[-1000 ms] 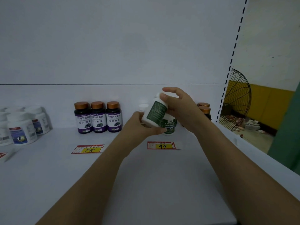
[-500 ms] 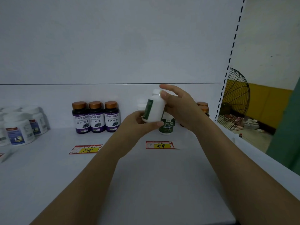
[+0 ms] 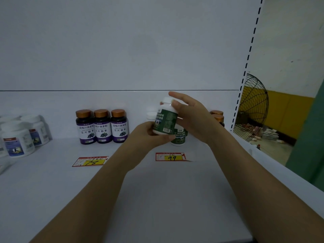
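White plastic bottle with a green label (image 3: 165, 120), held in both hands above the rear right part of the white metal shelf (image 3: 157, 199).

The left hand (image 3: 149, 135) grips the base from below-left, fingers curled round it. The right hand (image 3: 191, 118) pinches the cap end from the right, thumb on the neck. The long axis is near upright and the cap leans slightly right. A matching green-label bottle (image 3: 179, 138) stands just behind and below, near the rear edge, beyond the red-and-yellow "99" price tag (image 3: 171, 156). Judged: setting down calls for a short lowering beside it. Three purple-label bottles with copper caps (image 3: 102, 127) stand further left along the rear edge.
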Motion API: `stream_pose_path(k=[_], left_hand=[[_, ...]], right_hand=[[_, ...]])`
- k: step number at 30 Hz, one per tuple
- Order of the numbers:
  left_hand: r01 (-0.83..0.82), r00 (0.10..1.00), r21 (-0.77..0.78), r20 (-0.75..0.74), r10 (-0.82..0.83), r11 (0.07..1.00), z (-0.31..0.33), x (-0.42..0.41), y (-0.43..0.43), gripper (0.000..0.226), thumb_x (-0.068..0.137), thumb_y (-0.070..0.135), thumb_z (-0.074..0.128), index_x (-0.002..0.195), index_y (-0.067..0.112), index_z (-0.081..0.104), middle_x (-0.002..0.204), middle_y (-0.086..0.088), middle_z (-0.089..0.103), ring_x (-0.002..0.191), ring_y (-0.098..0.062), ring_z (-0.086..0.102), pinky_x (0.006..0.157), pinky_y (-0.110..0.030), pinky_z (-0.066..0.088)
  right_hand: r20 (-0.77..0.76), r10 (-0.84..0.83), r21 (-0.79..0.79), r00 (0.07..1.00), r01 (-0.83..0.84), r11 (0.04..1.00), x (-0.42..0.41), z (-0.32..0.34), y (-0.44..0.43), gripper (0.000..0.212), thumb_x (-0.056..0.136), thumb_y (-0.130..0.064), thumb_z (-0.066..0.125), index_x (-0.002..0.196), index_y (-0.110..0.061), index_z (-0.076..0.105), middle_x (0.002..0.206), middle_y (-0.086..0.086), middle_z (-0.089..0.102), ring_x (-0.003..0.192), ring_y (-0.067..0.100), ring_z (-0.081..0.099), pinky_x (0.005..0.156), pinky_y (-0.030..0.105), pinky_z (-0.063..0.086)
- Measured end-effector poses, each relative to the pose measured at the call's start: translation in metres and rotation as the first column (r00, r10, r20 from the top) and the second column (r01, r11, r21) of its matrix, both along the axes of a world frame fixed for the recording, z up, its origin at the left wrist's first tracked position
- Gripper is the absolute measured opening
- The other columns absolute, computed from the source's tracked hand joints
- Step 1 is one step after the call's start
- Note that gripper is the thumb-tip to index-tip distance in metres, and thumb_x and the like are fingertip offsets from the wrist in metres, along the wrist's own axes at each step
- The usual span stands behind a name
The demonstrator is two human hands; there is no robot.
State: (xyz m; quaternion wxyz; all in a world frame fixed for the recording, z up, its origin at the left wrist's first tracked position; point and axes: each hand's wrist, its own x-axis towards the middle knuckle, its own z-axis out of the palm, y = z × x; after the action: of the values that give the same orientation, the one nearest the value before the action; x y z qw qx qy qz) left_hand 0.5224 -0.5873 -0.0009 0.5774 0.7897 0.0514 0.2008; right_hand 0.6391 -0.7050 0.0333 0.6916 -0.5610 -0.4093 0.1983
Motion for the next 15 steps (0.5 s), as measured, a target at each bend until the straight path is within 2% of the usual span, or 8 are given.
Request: stream_pose_path(k=[2, 5, 8, 11, 13, 15], left_hand=[[-0.048, 0.999, 0.034, 0.0, 0.048, 0.998, -0.0015, 0.0011, -0.0005, 0.029, 0.076, 0.021, 0.075, 0.099, 0.028, 0.059, 0.089, 0.015, 0.067, 0.076, 0.005, 0.064, 0.06, -0.009, 0.048], [-0.136, 0.991, 0.037, 0.025, 0.135, 0.99, -0.0024, 0.0028, 0.0001, 0.043, 0.071, 0.02, 0.079, 0.105, 0.022, 0.053, 0.092, 0.012, 0.063, 0.082, -0.001, 0.062, 0.063, -0.013, 0.047], [-0.108, 0.994, -0.002, 0.017, 0.108, 0.994, -0.0008, 0.0016, 0.0, 0.049, 0.071, 0.021, 0.079, 0.111, 0.02, 0.052, 0.097, 0.011, 0.064, 0.085, 0.0, 0.062, 0.065, -0.014, 0.049], [-0.04, 0.999, -0.007, -0.014, 0.04, 0.999, 0.0002, -0.0003, 0.0013, 0.032, 0.077, 0.024, 0.074, 0.104, 0.027, 0.058, 0.101, 0.012, 0.065, 0.093, -0.001, 0.061, 0.078, -0.018, 0.049], [-0.015, 1.0, 0.004, -0.016, 0.015, 1.0, 0.0001, -0.0012, 0.0014, 0.022, 0.08, 0.022, 0.072, 0.093, 0.034, 0.059, 0.094, 0.017, 0.066, 0.089, 0.004, 0.061, 0.075, -0.014, 0.047], [-0.016, 1.0, 0.01, -0.01, 0.016, 1.0, -0.0005, -0.0004, 0.0022, 0.022, 0.078, 0.021, 0.073, 0.087, 0.036, 0.06, 0.085, 0.02, 0.066, 0.076, 0.011, 0.062, 0.064, -0.007, 0.046]], right_hand=[[0.078, -0.009, -0.081, 0.997, 0.015, 0.997, -0.0038, -0.0008, 0.0041, 0.04, 0.097, -0.028, 0.051, 0.137, -0.021, 0.045, 0.129, 0.008, 0.058, 0.118, 0.023, 0.058, 0.1, 0.04, 0.048], [0.193, -0.147, -0.145, 0.97, 0.176, 0.974, -0.0105, -0.0016, 0.0107, 0.056, 0.09, -0.039, 0.06, 0.14, -0.023, 0.042, 0.12, 0.006, 0.059, 0.109, 0.018, 0.062, 0.098, 0.04, 0.051], [0.045, -0.149, -0.05, 0.988, 0.151, 0.987, -0.0066, -0.0026, 0.009, 0.063, 0.087, -0.029, 0.067, 0.142, -0.018, 0.039, 0.117, 0.011, 0.062, 0.105, 0.022, 0.065, 0.096, 0.041, 0.052], [-0.017, -0.09, -0.031, 0.996, 0.09, 0.996, -0.0024, -0.0008, 0.0037, 0.065, 0.086, -0.021, 0.068, 0.142, -0.016, 0.036, 0.118, 0.015, 0.062, 0.103, 0.026, 0.066, 0.095, 0.04, 0.053], [-0.036, -0.057, -0.039, 0.998, 0.056, 0.998, -0.0021, -0.0007, 0.0033, 0.056, 0.087, -0.019, 0.067, 0.136, -0.009, 0.043, 0.117, 0.016, 0.063, 0.101, 0.025, 0.067, 0.093, 0.038, 0.054], [-0.029, -0.018, -0.047, 0.999, 0.017, 0.999, -0.0024, -0.0012, 0.0035, 0.041, 0.089, -0.02, 0.063, 0.126, -0.002, 0.055, 0.112, 0.016, 0.066, 0.098, 0.025, 0.066, 0.091, 0.037, 0.054]])
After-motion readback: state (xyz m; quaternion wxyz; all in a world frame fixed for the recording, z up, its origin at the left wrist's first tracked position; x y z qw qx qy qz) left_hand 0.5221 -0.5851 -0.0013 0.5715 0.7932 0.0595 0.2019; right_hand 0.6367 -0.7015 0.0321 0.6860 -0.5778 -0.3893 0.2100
